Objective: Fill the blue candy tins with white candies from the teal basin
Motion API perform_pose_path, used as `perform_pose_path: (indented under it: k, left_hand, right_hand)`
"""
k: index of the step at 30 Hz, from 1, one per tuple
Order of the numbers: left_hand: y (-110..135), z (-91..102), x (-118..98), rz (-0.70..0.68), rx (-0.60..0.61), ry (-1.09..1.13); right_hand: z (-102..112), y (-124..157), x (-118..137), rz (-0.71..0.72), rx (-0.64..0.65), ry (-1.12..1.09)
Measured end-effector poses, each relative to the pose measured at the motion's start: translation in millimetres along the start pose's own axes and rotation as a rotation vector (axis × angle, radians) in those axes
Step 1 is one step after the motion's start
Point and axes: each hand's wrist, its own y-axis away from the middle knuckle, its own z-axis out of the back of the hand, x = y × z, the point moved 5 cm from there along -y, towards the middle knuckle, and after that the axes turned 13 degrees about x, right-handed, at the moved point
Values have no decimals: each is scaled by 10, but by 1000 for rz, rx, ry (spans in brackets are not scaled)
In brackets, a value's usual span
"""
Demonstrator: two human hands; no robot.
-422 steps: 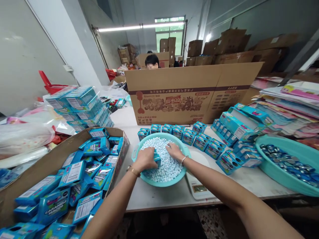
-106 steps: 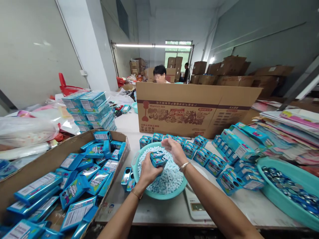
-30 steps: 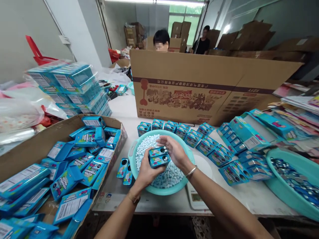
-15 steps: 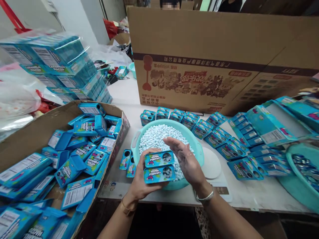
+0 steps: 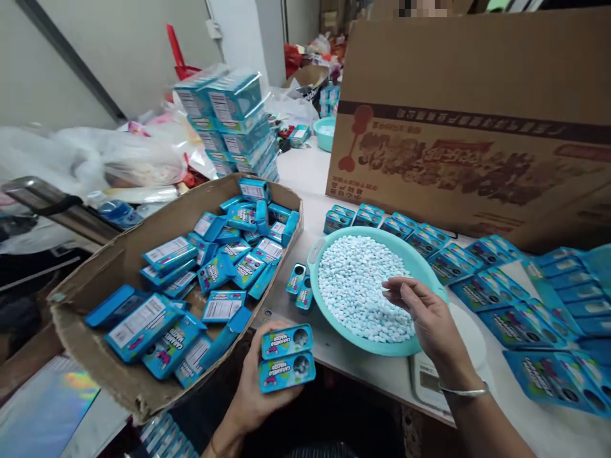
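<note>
Two blue candy boxes (image 5: 287,359), one against the other, are gripped in my left hand (image 5: 251,388). Pale candies show through the round window at the end of each. My left hand holds them low, in front of the table edge, between the cardboard tray and the basin. My right hand (image 5: 432,318) hangs over the right side of the turquoise basin (image 5: 436,277), fingers stretched out and nothing visible in them. Small white and pale blue candies (image 5: 356,286) fill much of the basin. Two more candy boxes (image 5: 303,292) stand just left of its rim.
On my left is a cardboard tray (image 5: 95,372) of loose blue boxes, with a wrapped stack (image 5: 233,127) behind it. A white scale (image 5: 427,385) sits partly under my right arm. Rows of boxes (image 5: 487,296) curve around the basin before a large carton (image 5: 453,76).
My view has swung left. My left hand has carried the two candy boxes away from the basin, toward the cardboard tray. My right hand has moved apart from them and remains over the basin.
</note>
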Motion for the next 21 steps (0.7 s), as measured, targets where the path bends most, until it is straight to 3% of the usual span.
perform_pose_path:
  k: [2, 4, 9, 12, 15, 18, 21]
  left_hand:
    - [115, 0, 212, 84, -120, -80]
    - [126, -31, 392, 78, -254, -134]
    - [-64, -51, 703, 19, -591, -151]
    - [-222, -64, 834, 14, -627, -106]
    - [-402, -110, 955, 16, -586, -26]
    - [-543, -158, 1043, 30, -547, 36]
    - [-482, -194, 1051, 52, -537, -2]
  right_hand:
    - [-73, -31, 22, 8, 34, 51]
    - [-174, -71, 70, 28, 76, 115]
    - [-398, -143, 181, 90, 162, 253]
    - [-467, -201, 224, 113, 174, 307]
    - [-648, -312, 351, 171, 204, 391]
    - [-1113, -443, 587, 310, 311, 546]
    - [-1893, -540, 777, 475, 552, 765]
